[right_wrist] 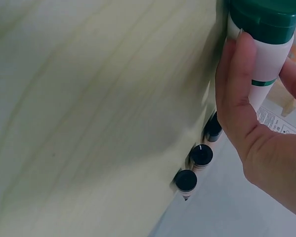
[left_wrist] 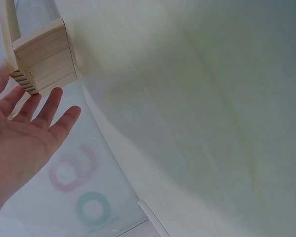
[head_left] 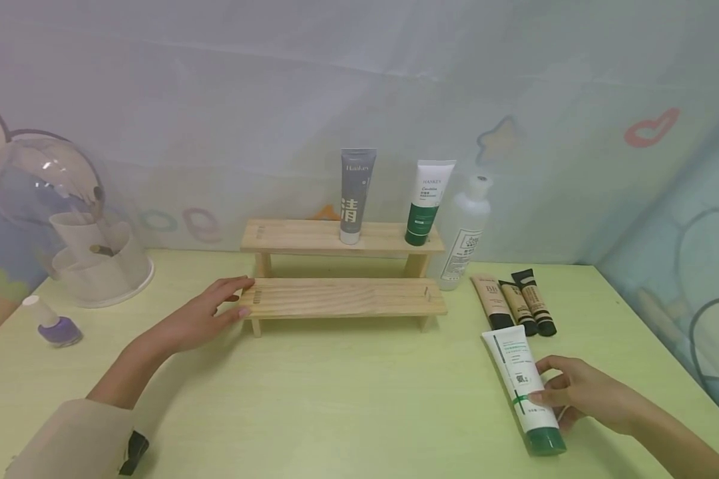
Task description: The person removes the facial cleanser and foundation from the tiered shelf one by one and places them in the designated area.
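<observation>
My right hand [head_left: 599,392] grips a white squeeze tube with a green cap [head_left: 524,379], thumb on its printed face and fingers along the side. The tube's cap end points toward me; in the right wrist view the green cap [right_wrist: 266,17] is at the top. My left hand [head_left: 200,316] touches the left end of a two-tier wooden stand [head_left: 347,297], with its thumb at the lower tier's front corner. Fairly straight, spread fingers show in the left wrist view beside the stand's end [left_wrist: 46,54]. On the upper tier stand a grey tube [head_left: 356,193] and a white-and-green tube [head_left: 429,199].
A clear pump-style bottle [head_left: 464,233] stands right of the stand. Several small beige tubes with black caps [head_left: 518,303] lie beyond the held tube. At left are purple nail polish [head_left: 60,329] and a white domed brush holder [head_left: 104,266]. A printed curtain [head_left: 245,120] hangs behind.
</observation>
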Tool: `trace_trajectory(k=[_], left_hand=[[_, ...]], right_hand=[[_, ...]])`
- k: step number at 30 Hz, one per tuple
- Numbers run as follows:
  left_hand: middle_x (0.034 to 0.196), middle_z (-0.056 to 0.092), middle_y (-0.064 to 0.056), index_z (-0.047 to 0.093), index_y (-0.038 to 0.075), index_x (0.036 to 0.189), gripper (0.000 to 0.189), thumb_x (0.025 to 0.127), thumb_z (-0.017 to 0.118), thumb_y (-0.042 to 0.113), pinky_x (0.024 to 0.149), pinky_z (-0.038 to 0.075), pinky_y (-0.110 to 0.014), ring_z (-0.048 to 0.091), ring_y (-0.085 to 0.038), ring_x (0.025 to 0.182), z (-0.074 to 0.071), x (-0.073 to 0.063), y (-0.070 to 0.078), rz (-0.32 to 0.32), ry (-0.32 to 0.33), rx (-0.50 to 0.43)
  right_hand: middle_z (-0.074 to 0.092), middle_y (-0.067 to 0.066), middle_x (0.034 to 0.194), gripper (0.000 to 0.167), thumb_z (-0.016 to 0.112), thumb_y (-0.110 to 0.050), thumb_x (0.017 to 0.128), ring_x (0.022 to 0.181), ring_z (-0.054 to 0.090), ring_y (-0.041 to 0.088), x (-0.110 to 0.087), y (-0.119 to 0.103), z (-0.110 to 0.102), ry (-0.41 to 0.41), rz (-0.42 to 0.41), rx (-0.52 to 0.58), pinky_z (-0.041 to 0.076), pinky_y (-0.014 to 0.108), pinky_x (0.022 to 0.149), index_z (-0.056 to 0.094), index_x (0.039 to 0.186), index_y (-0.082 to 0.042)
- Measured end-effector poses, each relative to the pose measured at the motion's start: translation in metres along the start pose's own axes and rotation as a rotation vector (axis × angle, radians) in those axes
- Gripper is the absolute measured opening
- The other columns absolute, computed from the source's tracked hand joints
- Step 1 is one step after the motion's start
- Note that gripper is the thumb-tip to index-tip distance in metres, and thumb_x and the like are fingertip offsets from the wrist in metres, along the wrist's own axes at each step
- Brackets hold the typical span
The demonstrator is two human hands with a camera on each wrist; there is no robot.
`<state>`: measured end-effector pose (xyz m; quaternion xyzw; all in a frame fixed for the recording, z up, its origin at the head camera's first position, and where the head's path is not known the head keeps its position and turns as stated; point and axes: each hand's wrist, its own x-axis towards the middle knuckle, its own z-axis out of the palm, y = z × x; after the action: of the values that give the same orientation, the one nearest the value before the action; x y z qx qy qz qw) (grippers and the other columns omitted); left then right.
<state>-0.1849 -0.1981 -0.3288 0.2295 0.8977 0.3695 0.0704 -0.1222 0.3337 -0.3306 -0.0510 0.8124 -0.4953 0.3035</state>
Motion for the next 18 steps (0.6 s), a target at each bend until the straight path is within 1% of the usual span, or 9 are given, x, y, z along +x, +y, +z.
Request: trace_trajectory(k=[3, 9, 18], left_hand=[[0.142, 0.02, -0.024, 0.025, 0.0, 0.141, 0.057, 0.097, 0.046, 0.029, 0.09, 0.029, -0.064, 0.032, -0.044, 0.123, -0.0003, 0.0, -0.0007, 0.0, -0.003, -0.007], [0.142, 0.02, -0.024, 0.024, 0.0, 0.142, 0.058, 0.097, 0.046, 0.029, 0.09, 0.029, -0.064, 0.032, -0.044, 0.123, -0.0006, -0.0001, 0.0003, -0.007, -0.006, -0.009], [0.142, 0.02, -0.025, 0.025, -0.001, 0.141, 0.057, 0.097, 0.046, 0.027, 0.09, 0.029, -0.064, 0.032, -0.045, 0.123, -0.0001, 0.0001, 0.0011, -0.004, -0.004, -0.008]], right_hand=[[0.061, 0.012, 0.084, 0.051, 0.06, -0.015, 0.089, 0.069, 0.059, 0.024, 0.0006, 0.001, -0.0003, 0.003, 0.006, 0.007, 0.051, 0.037, 0.057, 0.032, 0.118, 0.016], [0.061, 0.012, 0.087, 0.052, 0.059, -0.016, 0.09, 0.072, 0.059, 0.023, 0.0012, 0.003, -0.0024, -0.006, 0.024, 0.031, 0.051, 0.034, 0.057, 0.031, 0.119, 0.016], [0.059, 0.012, 0.092, 0.052, 0.057, -0.016, 0.091, 0.078, 0.058, 0.024, 0.0008, 0.008, -0.0069, -0.024, 0.044, 0.063, 0.051, 0.035, 0.062, 0.029, 0.122, 0.016]])
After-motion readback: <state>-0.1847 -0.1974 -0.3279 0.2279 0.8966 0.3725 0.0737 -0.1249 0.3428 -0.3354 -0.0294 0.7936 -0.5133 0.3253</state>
